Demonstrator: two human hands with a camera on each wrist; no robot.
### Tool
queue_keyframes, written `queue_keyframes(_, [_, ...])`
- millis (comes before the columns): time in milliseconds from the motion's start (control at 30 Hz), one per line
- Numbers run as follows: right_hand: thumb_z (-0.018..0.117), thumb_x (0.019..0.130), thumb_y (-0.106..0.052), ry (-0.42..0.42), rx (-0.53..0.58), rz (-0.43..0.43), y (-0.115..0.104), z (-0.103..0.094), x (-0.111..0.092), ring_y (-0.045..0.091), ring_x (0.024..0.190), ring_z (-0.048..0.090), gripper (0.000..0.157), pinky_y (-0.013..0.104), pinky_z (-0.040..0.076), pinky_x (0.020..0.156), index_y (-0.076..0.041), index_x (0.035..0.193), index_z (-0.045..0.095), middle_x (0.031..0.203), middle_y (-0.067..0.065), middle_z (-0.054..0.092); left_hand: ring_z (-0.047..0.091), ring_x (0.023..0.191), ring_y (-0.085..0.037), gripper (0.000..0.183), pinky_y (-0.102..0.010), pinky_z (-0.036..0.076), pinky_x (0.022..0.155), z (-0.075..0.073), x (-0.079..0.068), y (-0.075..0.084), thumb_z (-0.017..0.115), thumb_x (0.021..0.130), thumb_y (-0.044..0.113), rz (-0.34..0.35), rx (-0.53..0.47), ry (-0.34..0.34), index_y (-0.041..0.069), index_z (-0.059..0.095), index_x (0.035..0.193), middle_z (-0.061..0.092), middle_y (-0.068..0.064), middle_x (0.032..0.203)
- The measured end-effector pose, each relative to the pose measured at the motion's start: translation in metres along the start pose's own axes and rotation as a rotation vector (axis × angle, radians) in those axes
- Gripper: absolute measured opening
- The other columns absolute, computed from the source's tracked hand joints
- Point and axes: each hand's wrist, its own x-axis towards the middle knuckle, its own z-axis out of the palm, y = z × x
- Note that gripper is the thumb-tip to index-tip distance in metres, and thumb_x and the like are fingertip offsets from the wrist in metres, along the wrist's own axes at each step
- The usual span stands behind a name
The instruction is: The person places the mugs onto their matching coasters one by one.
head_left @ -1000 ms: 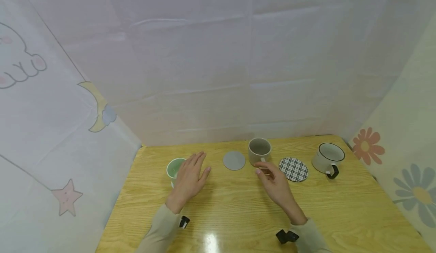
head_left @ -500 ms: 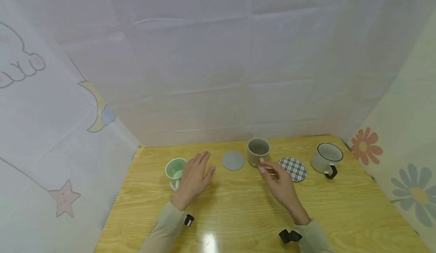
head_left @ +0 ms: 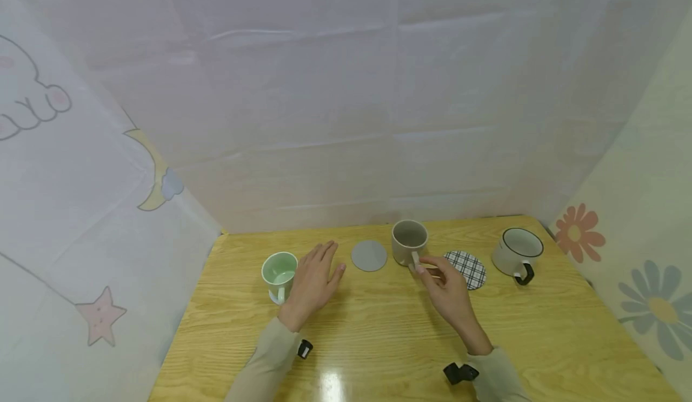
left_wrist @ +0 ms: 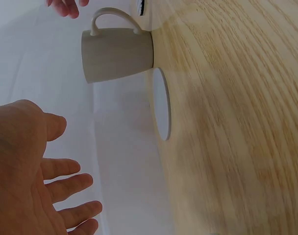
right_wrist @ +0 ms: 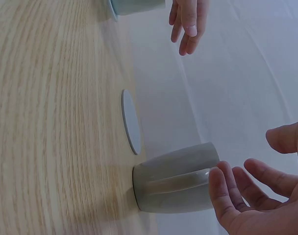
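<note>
A taupe mug (head_left: 406,243) stands upright at the back, its handle facing the front. My right hand (head_left: 450,294) is at that handle with fingers loosely bent; in the right wrist view the thumb (right_wrist: 284,138) is away from it. Whether a fingertip touches the handle I cannot tell. On the left is a pale green mug (head_left: 278,267) with a pale disc showing beneath. Beside it my left hand (head_left: 312,282) hovers palm down, fingers straight and thumb spread, holding nothing. A round grey coaster (head_left: 369,256) lies between the hands, near the taupe mug.
A checked round coaster (head_left: 473,270) lies right of the taupe mug, partly behind my right hand. Farther right stands a white mug (head_left: 510,261) with a dark rim and black handle. The wooden table (head_left: 378,342) ends at printed cloth walls (head_left: 324,119).
My left hand has shifted right, uncovering more of the green mug and its handle. The right hand has shifted slightly right, beside the taupe mug's handle. The mugs and coasters stay put.
</note>
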Motion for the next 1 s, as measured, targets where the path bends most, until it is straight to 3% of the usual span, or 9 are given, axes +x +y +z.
queue_keyframes(367, [0.066,0.107,-0.012,0.01,-0.015,0.044,0.009,0.0,0.002,0.035,0.11,0.073,0.03,0.017,0.06,0.084,0.005,0.132,0.068,0.129,0.023,0.069,0.045,0.152,-0.044,0.059,-0.062,0.04,0.122,0.01,0.003,0.0,0.051,0.113,0.041,-0.05,-0.002,-0.042,0.006,0.047,0.161,0.048,-0.016,0.165])
queue_keyframes(467, [0.066,0.107,-0.012,0.014,-0.016,0.055,0.013,0.001,0.002,0.031,0.108,0.074,0.03,0.017,0.06,0.083,0.004,0.132,0.069,0.127,0.022,0.069,0.045,0.151,-0.045,0.058,-0.062,0.041,0.121,0.013,0.004,0.0,0.052,0.113,0.039,-0.046,-0.008,-0.037,0.005,0.048,0.16,0.049,-0.017,0.164])
queue_keyframes(700, [0.068,0.106,-0.013,0.028,-0.012,0.103,0.022,0.0,0.005,-0.002,0.096,0.069,0.031,0.028,0.065,0.08,0.002,0.133,0.069,0.126,0.024,0.07,0.043,0.152,-0.045,0.059,-0.062,0.037,0.124,0.019,0.007,0.001,0.053,0.113,0.038,-0.055,-0.043,-0.06,0.003,0.046,0.16,0.048,-0.019,0.164])
queue_keyframes(900, [0.069,0.106,-0.016,0.031,-0.023,0.16,0.027,0.001,0.009,-0.003,0.09,0.07,0.03,0.033,0.066,0.079,0.0,0.132,0.071,0.124,0.022,0.071,0.046,0.151,-0.045,0.057,-0.061,0.039,0.123,0.023,0.012,-0.001,0.053,0.113,0.038,-0.042,-0.022,-0.057,0.003,0.048,0.159,0.05,-0.019,0.163])
queue_keyframes(1000, [0.068,0.107,-0.017,0.037,-0.028,0.188,0.031,0.002,0.011,0.01,0.094,0.075,0.029,0.035,0.067,0.079,-0.001,0.131,0.071,0.123,0.022,0.072,0.046,0.151,-0.045,0.057,-0.061,0.039,0.123,0.025,0.015,-0.001,0.053,0.113,0.037,-0.043,-0.027,-0.06,0.003,0.049,0.158,0.05,-0.018,0.163])
